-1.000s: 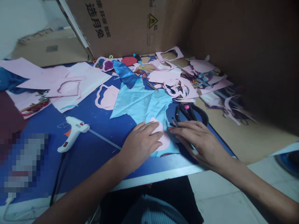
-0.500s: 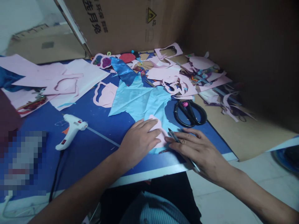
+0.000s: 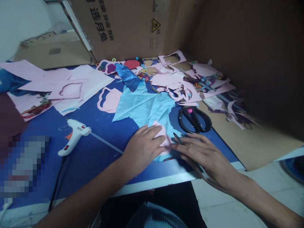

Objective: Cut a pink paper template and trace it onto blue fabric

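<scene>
My left hand (image 3: 143,148) lies flat with fingers stretched over a small pink paper piece (image 3: 162,131), pressing it onto light blue cloth (image 3: 144,106). The hand covers part of that piece. A slim pen (image 3: 177,138) with a dark tip is held in my right hand (image 3: 205,155), slanting between the fingers. Its tip points up and away from me, apart from the paper. The right fingertips touch the right edge of the pink piece. Just beyond my right hand rest black-handled scissors (image 3: 195,119), their blades hidden under paper scraps.
A white glue gun (image 3: 76,134) with a glue stick lies left on the blue table (image 3: 95,171). Pink paper scraps (image 3: 168,77), a cut-out pink shape (image 3: 111,103) and darker blue cloth (image 3: 128,76) lie farther back. Cardboard walls (image 3: 133,28) enclose the back and right.
The view has shifted slightly, so the scene sits a little lower. My right hand has turned a little around the pen; my left stays on the paper.
</scene>
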Tool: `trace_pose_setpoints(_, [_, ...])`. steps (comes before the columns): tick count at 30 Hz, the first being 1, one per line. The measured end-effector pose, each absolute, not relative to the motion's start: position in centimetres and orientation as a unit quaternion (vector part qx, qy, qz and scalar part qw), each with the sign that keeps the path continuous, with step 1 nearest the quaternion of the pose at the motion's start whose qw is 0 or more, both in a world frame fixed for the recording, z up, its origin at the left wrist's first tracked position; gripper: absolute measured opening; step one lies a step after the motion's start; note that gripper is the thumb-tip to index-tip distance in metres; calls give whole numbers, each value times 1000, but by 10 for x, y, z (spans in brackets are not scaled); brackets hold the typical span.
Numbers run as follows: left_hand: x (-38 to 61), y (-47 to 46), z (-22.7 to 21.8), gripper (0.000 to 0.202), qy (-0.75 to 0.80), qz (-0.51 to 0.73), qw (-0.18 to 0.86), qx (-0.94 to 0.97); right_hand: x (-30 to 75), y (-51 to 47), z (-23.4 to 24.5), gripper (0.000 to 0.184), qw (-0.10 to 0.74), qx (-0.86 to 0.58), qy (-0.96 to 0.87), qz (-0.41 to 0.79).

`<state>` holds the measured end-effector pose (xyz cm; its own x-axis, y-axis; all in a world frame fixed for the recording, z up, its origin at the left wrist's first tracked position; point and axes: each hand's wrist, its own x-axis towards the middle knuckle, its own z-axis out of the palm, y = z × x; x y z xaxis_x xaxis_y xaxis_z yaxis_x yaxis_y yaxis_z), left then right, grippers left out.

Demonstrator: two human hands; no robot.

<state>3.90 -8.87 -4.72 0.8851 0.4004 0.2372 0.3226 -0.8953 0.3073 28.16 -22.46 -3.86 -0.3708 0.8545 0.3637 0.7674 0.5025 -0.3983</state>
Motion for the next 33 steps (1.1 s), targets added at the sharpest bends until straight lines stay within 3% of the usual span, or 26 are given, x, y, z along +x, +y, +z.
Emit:
trace_pose_setpoints(5, [39,-89,-46,25,189,145,146,960,282,-208,-20,38,352,-529,-762,124])
trace_pose_setpoints(10, [41,-90,-41,25,194,124,154,961,287,-159,0,12,391,-587,-691,159])
trace_pose_setpoints(14, [41,-89,-42,25,194,125,146,962,291,-104,9,35,332,-574,-714,227])
trace_pose_setpoints(20, [41,-87,-42,26,192,112,156,962,290,-72,-7,35,338,-539,-729,254])
trace_pose_setpoints(33, [42,-89,-43,25,196,111,146,963,285,-85,-17,26,353,-525,-755,174])
